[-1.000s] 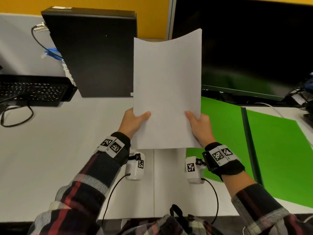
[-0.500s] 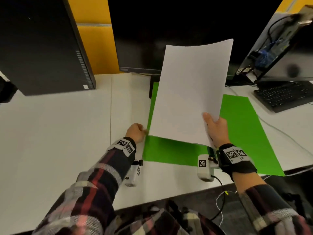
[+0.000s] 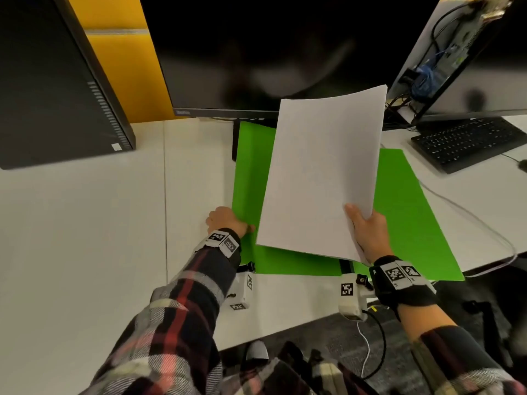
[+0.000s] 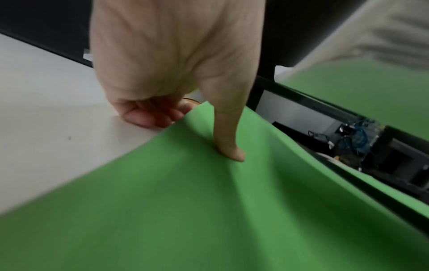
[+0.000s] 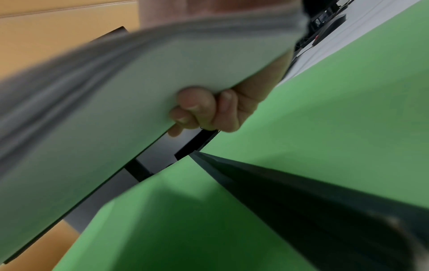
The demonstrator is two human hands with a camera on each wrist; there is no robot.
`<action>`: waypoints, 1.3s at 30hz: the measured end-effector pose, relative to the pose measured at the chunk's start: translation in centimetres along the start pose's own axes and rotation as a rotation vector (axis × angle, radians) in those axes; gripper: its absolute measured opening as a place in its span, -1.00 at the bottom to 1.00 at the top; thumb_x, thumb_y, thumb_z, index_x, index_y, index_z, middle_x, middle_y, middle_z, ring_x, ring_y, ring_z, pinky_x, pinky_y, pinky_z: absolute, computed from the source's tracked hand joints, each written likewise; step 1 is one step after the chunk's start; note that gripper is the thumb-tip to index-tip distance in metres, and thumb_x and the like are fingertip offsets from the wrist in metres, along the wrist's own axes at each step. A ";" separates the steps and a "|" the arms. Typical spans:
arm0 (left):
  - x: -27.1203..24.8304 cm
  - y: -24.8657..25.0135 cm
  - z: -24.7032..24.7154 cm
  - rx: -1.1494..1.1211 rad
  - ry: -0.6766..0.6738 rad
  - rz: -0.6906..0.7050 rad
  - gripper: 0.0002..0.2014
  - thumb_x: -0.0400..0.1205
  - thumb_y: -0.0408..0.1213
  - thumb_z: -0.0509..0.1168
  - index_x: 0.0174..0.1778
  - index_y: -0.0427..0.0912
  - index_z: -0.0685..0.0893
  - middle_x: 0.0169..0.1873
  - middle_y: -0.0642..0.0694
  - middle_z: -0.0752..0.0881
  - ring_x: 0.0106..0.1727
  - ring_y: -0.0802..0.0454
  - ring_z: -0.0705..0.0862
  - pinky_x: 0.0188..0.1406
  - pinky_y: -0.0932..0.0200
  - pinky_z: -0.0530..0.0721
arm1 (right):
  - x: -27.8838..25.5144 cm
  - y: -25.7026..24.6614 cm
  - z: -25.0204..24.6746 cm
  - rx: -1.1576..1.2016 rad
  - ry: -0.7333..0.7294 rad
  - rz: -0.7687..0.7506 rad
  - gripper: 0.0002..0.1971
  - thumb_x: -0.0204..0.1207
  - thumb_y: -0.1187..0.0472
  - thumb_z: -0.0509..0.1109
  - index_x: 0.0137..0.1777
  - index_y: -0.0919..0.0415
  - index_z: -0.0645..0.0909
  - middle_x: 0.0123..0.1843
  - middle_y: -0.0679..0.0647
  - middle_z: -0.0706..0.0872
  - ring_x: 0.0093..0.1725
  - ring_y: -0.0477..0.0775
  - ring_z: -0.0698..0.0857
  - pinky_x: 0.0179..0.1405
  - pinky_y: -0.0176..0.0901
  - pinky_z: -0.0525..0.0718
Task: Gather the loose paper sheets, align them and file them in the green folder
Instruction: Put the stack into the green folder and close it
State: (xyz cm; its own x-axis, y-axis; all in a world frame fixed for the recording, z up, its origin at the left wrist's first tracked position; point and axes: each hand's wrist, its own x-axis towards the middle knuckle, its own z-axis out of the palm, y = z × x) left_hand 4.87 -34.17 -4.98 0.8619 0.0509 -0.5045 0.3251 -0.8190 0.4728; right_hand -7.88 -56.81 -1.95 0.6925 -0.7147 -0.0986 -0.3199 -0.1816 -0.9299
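A stack of white paper sheets (image 3: 322, 172) stands tilted above the open green folder (image 3: 399, 209), which lies on the white desk (image 3: 85, 223). My right hand (image 3: 362, 226) grips the stack's lower right corner, thumb on top and fingers (image 5: 197, 110) curled beneath the sheets (image 5: 116, 110). My left hand (image 3: 228, 220) pinches the folder's left edge. In the left wrist view the thumb (image 4: 232, 146) presses on the green cover (image 4: 209, 210), the fingers (image 4: 157, 117) curl under it, and the cover bows upward. The folder's dark spine (image 5: 301, 192) runs below the paper.
A black computer tower (image 3: 57, 81) stands at the back left and a dark monitor (image 3: 271, 52) behind the folder. At the right lie a black keyboard (image 3: 467, 141) and a white cable (image 3: 470, 218). The desk's front edge runs just below my wrists.
A second ago both hands held the stack upright. The left hand has let go and taken the folder's left edge. The right hand alone has carried the sheets over the folder.
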 end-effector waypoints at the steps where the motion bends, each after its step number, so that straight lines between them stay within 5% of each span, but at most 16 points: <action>1: 0.3 -0.4 -0.2 -0.075 -0.022 0.021 -0.34 0.37 -0.21 0.55 0.32 -0.41 0.50 0.31 -0.32 0.58 0.34 -0.27 0.55 0.30 -0.02 0.56 | 0.0 0.0 0.2 -0.001 -0.003 0.004 -0.69 0.56 0.21 0.35 0.14 0.47 0.64 -0.05 0.19 0.70 -0.08 0.09 0.65 -0.48 -0.57 0.57; 5: 1.2 -3.8 -3.0 -0.282 -0.016 0.051 -0.49 0.42 -0.33 0.50 0.25 -0.43 0.58 0.19 -0.34 0.70 0.19 -0.24 0.69 0.11 0.07 0.63 | -0.4 -0.5 1.4 0.003 -0.043 -0.009 -0.69 0.56 0.22 0.35 0.15 0.48 0.64 -0.03 0.20 0.70 -0.04 0.08 0.66 -0.37 -0.41 0.63; 10: 1.3 -10.7 -9.0 -0.412 0.153 0.018 -0.55 0.47 -0.44 0.44 0.25 -0.45 0.48 0.19 -0.39 0.67 0.18 -0.28 0.67 0.18 -0.07 0.63 | -1.5 -0.9 3.6 -0.006 -0.122 -0.034 -0.64 0.56 0.21 0.35 0.24 0.47 0.60 0.03 0.20 0.69 0.03 0.07 0.65 0.00 -0.17 0.53; 16: -0.4 -21.0 -15.5 -0.484 0.260 -0.168 -0.43 0.47 -0.43 0.45 0.34 -0.35 0.35 0.28 -0.42 0.58 0.26 -0.37 0.61 0.30 -0.25 0.57 | -3.9 -1.1 7.3 -0.055 -0.216 -0.040 -0.60 0.56 0.17 0.34 0.28 0.46 0.56 0.06 0.25 0.68 0.03 0.13 0.62 0.02 -0.09 0.55; 24: -2.9 -28.3 -18.3 -0.453 0.298 -0.278 -0.44 0.51 -0.52 0.38 0.36 -0.40 0.27 0.29 -0.48 0.54 0.29 -0.38 0.57 0.28 -0.18 0.51 | -5.4 -1.2 11.4 -0.244 -0.366 0.002 -0.56 0.55 0.07 0.35 0.19 0.51 0.59 0.08 0.37 0.71 -0.06 0.20 0.63 -0.09 -0.07 0.54; 32: -3.5 -26.7 -18.5 -0.041 0.365 -0.264 -0.33 0.46 -0.36 0.45 0.47 -0.27 0.32 0.39 -0.46 0.40 0.41 -0.42 0.39 0.36 -0.26 0.43 | -6.8 -1.3 13.0 -0.323 -0.422 -0.009 -0.56 0.56 0.08 0.34 0.23 0.48 0.58 0.15 0.39 0.71 -0.03 0.18 0.61 -0.04 -0.07 0.53; 35: -3.2 -23.0 -17.3 0.178 0.308 -0.112 -0.36 0.50 -0.19 0.42 0.49 -0.12 0.37 0.51 -0.32 0.28 0.52 -0.33 0.29 0.46 -0.25 0.35 | -6.8 -1.3 12.8 -0.364 -0.445 -0.005 -0.56 0.55 0.06 0.35 0.21 0.47 0.59 0.13 0.39 0.71 0.01 0.24 0.66 -0.03 -0.08 0.54; 39: -2.1 -17.7 -13.9 0.167 0.121 0.154 -0.49 0.60 -0.08 0.27 0.50 0.01 0.38 0.62 -0.14 0.20 0.61 -0.22 0.20 0.56 -0.35 0.17 | -6.0 -2.0 12.6 -0.395 -0.450 0.002 -0.54 0.54 0.04 0.35 0.20 0.48 0.61 0.12 0.39 0.73 0.04 0.29 0.69 -0.04 -0.05 0.56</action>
State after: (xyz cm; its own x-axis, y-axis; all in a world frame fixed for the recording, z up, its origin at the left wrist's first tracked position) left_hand 2.78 -11.84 -2.21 0.9399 -0.0220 -0.3409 0.1263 -0.9049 0.4064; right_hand -3.30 -43.62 -3.99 0.8698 -0.3749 -0.3207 -0.4780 -0.4797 -0.7358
